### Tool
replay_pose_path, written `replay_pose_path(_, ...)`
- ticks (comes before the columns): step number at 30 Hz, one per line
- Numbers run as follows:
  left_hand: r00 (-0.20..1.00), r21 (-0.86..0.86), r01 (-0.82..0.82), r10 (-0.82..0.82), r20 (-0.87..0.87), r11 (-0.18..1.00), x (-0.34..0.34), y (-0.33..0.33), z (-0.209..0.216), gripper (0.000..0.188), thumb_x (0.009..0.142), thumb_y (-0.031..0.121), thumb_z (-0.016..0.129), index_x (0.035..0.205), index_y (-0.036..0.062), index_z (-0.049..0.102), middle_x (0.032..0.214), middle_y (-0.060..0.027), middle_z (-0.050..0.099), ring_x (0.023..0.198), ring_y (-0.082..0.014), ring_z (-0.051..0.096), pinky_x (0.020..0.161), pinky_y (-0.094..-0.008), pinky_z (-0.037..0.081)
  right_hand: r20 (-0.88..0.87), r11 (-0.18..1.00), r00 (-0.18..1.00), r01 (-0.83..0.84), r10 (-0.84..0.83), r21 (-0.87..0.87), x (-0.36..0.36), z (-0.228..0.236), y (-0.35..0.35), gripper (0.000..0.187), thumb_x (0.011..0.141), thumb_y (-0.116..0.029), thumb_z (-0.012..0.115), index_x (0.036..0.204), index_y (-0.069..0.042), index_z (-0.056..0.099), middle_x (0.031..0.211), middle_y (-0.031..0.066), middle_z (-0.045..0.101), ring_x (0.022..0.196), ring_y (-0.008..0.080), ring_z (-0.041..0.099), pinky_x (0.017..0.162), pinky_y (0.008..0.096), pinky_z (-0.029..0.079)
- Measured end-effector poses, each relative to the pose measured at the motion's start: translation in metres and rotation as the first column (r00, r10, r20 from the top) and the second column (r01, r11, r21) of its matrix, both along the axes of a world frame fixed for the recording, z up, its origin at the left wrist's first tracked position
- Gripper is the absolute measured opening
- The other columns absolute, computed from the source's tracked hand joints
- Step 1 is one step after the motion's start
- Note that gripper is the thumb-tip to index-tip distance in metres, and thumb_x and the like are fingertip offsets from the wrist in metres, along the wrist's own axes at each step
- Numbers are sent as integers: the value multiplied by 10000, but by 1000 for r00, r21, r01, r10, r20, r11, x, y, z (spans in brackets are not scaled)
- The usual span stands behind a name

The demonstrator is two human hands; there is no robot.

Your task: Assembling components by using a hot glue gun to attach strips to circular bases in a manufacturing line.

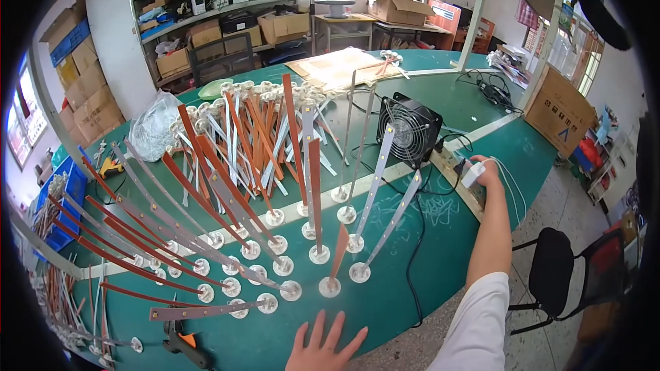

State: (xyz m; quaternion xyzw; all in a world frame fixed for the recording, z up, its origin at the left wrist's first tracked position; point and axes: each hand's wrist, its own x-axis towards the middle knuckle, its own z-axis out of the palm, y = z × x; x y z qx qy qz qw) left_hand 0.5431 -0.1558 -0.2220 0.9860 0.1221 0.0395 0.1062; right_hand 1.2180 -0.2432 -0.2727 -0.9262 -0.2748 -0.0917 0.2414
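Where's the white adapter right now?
In the head view, the white adapter is right of centre, in the fingers of the right hand, beside the wooden strip and to the right of the black fan.

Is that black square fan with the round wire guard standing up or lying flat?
Standing up: the black square fan with the round wire guard rests on one edge on the green tabletop, guard facing sideways.

block (473, 175): white | table (395, 309): green | fan (410, 130): black | strips (315, 192): reddish-brown, grey
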Motion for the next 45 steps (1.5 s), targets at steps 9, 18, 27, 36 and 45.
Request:
replay_pose_path(9,998,-8,10,-10,-64,1000,-4,7,10,1095,651,291,868,1617,284,353,1679,-224,244,1515,-479,269,1176,-634,287,-57,998,997,57,-55,21,-19,-1,5,206,843,-271,747,949,-96,770,914,159,759,849,317,733,759,419,555)
replay_pose_path(18,994,79,3,-12,106,997,-14,8,-2,719,867,242,672,1553,265,461,1605,-214,394,1457,-466,383,1132,-603,365,251,966,947,235,-202,-106,-170,57,-2,208,932,-222,661,893,-19,688,913,226,703,911,426,677,821,533,536)
replay_pose_path(27,860,51,182,-184,476,982,-36,6,-19,631,858,207,687,1474,221,550,1568,-199,446,1412,-446,454,1068,-556,455,721,989,677,98,-148,111,-359,132,-97,141,942,-132,678,928,5,703,873,175,702,804,362,692,715,453,544)
replay_pose_path(36,427,-283,484,59,902,828,-120,-58,124,460,886,208,672,1325,101,590,1418,-223,579,1247,-421,583,985,-485,490,574,804,674,-592,464,45,-627,278,-129,159,892,-63,689,758,-2,631,713,78,631,575,188,588,533,294,433)
replay_pose_path(45,682,-729,432,336,650,532,-250,4,80,197,1014,195,565,1114,28,599,943,-216,639,834,-428,637,693,-490,507,-66,165,155,-807,986,567,-774,166,54,568,1011,-540,575,971,15,690,937,156,672,919,313,624,687,434,506)
